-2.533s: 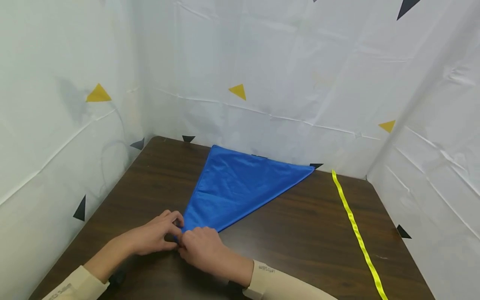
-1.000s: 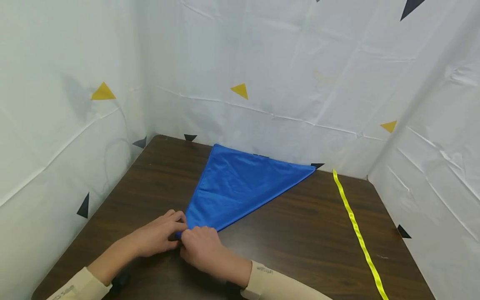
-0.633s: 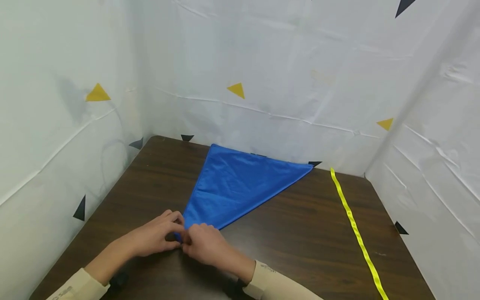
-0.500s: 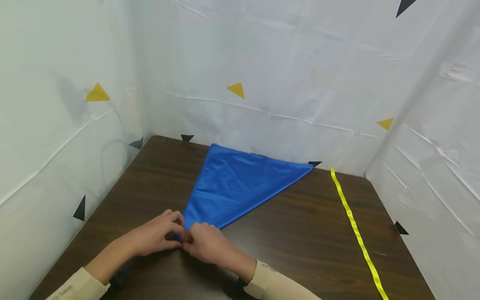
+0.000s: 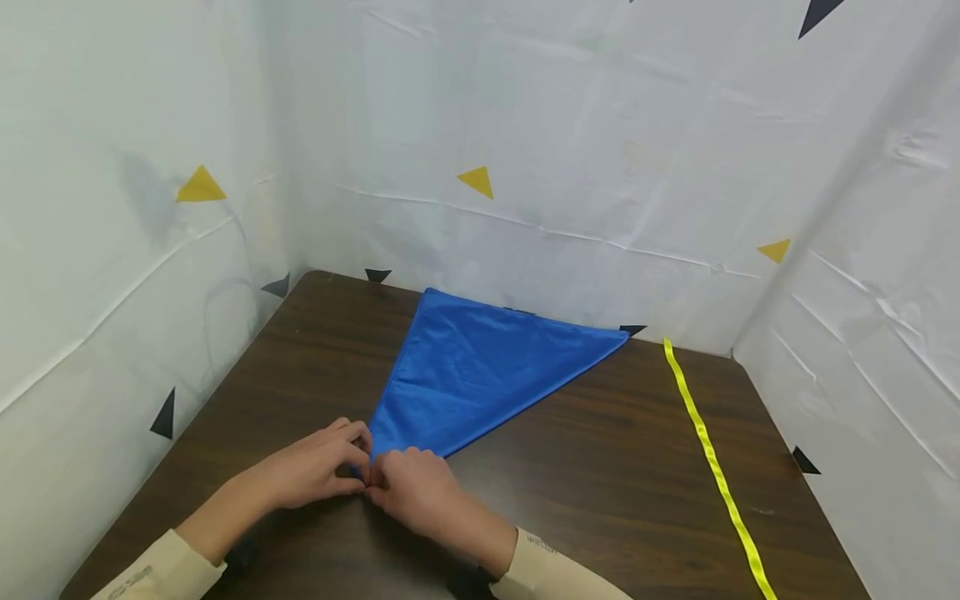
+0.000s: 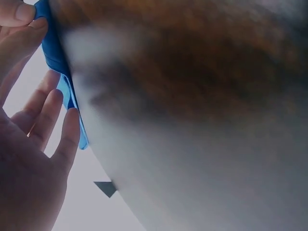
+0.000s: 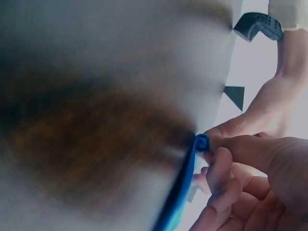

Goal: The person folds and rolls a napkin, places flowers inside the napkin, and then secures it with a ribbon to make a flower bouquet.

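Note:
A blue cloth [image 5: 480, 367], folded into a triangle, lies on the table with one corner toward me. At that near corner, my left hand [image 5: 318, 467] pinches the cloth between thumb and forefinger; its other fingers reach along the left edge. Beside it, my right hand [image 5: 420, 492] grips the same corner with bent fingers, and the hands meet. In the right wrist view the cloth end shows as a small tight roll [image 7: 202, 143] between thumb and fingers. The left wrist view has the cloth edge [image 6: 55, 50] running past the spread fingers [image 6: 68, 137].
A yellow ribbon [image 5: 705, 437] stretches lengthwise along the right side of the dark wooden table [image 5: 600, 500]. White sheeting [image 5: 600, 125] with yellow and black triangles encloses the back and both sides. The cloth's far edge lies against the back sheet.
Both hands stay at the near corner with small finger movements. The right hand has shifted slightly right, its fingertips now closer to the left thumb. Cloth and ribbon otherwise keep their places.

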A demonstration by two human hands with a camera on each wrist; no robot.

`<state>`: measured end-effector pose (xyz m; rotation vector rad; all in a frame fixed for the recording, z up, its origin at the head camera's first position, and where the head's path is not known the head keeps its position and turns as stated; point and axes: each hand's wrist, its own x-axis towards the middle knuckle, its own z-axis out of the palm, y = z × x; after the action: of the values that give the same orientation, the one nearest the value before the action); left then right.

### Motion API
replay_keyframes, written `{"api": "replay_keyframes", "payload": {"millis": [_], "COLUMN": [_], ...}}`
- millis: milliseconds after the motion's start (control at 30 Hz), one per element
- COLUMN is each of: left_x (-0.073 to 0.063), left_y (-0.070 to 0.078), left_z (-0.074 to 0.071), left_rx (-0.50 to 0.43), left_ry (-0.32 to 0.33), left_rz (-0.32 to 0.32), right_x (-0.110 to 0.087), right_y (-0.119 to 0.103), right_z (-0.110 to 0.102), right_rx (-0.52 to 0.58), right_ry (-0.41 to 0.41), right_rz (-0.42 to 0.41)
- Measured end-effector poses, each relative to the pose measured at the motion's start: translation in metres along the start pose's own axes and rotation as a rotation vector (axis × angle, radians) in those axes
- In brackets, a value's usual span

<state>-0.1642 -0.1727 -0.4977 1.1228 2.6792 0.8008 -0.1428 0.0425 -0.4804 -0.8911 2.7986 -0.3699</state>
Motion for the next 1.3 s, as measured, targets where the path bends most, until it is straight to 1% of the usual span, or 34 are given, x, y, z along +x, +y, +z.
{"api": "replay_keyframes", "payload": {"millis": [67,167,233,333,400,500,567,667,800,1000,1067,1167,1300], "left_x": [0.001,0.002,0.002,0.002,0.003,0.003,0.004,0.005,0.007,0.007,0.007,0.007,0.006], "left_y": [0.000,0.001,0.001,0.003,0.004,0.006,0.007,0.007,0.007,0.008,0.009,0.010,0.008], "left_z": [0.000,-0.001,-0.001,-0.002,-0.001,-0.001,-0.001,-0.001,0.000,-0.001,-0.001,-0.002,-0.001], "left_rx": [-0.004,-0.005,-0.001,0.008,0.006,-0.006,-0.018,-0.024,-0.016,-0.004,0.008,0.020,0.037], "left_ry": [-0.008,-0.020,-0.025,-0.026,-0.029,-0.044,-0.058,-0.070,-0.063,-0.053,-0.045,-0.033,-0.018], "left_rz": [-0.010,-0.024,-0.037,-0.051,-0.058,-0.075,-0.093,-0.113,-0.107,-0.094,-0.078,-0.051,-0.024], "right_x": [-0.002,-0.006,-0.008,-0.008,-0.007,-0.007,-0.007,-0.007,-0.007,-0.008,-0.008,-0.008,-0.007], "right_y": [-0.004,-0.012,-0.019,-0.030,-0.035,-0.042,-0.045,-0.047,-0.049,-0.049,-0.048,-0.046,-0.040], "right_z": [0.000,0.000,0.000,0.001,0.002,0.005,0.007,0.008,0.009,0.004,0.002,0.001,0.001], "right_rx": [-0.075,-0.225,-0.326,-0.441,-0.489,-0.556,-0.596,-0.646,-0.666,-0.641,-0.633,-0.602,-0.529], "right_ry": [0.034,0.082,0.093,0.073,0.036,-0.006,-0.019,-0.019,-0.010,-0.007,-0.005,-0.004,0.045], "right_rz": [-0.012,-0.032,-0.025,-0.014,0.000,0.000,-0.007,-0.021,-0.022,-0.018,-0.018,-0.009,-0.001]}}
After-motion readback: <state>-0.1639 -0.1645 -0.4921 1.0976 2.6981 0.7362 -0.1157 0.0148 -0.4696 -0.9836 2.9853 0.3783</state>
